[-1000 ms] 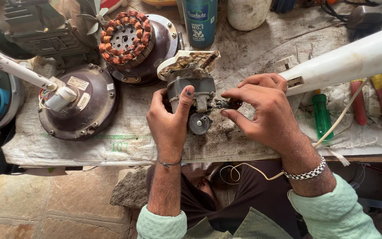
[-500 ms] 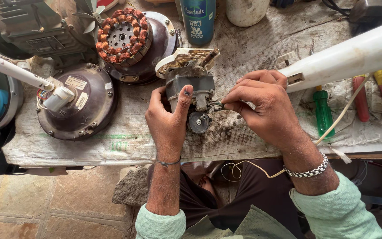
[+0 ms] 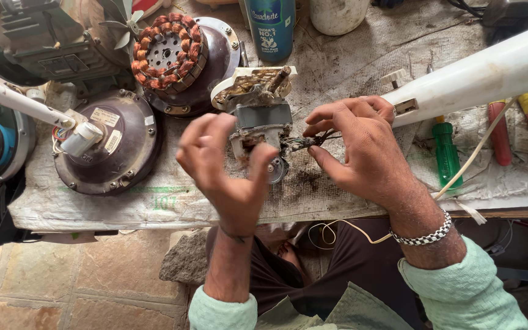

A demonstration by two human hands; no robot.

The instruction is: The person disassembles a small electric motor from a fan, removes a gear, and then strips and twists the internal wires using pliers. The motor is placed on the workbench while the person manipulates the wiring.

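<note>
The small grey fan motor sat at the centre of the cloth-covered tabletop, its cream plastic mount tipped toward twelve o'clock and its shaft end pointing toward six. The right hand, coming in from four o'clock, pinched the bundle of dark wires that ran out of the motor's three o'clock side, thumb and forefinger closed on the strands and the other fingers fanned loose above. The left hand hovered at seven o'clock of the motor with its fingers curled but spread, grasping nothing; the thumb tip lay just beside the lower housing, and whether it touched could not be told. To work those leads well, the judgement was that the free hand ought to brace the motor body so it would not skid on the cloth, while the pinch stayed close to where the wires left the winding, pulling along their length rather than bending them sharply, since old insulation looked brittle. A green-handled screwdriver lay at three o'clock, near the white fan housing, and a copper-wound stator rested at eleven o'clock, well apart from the work.
</note>
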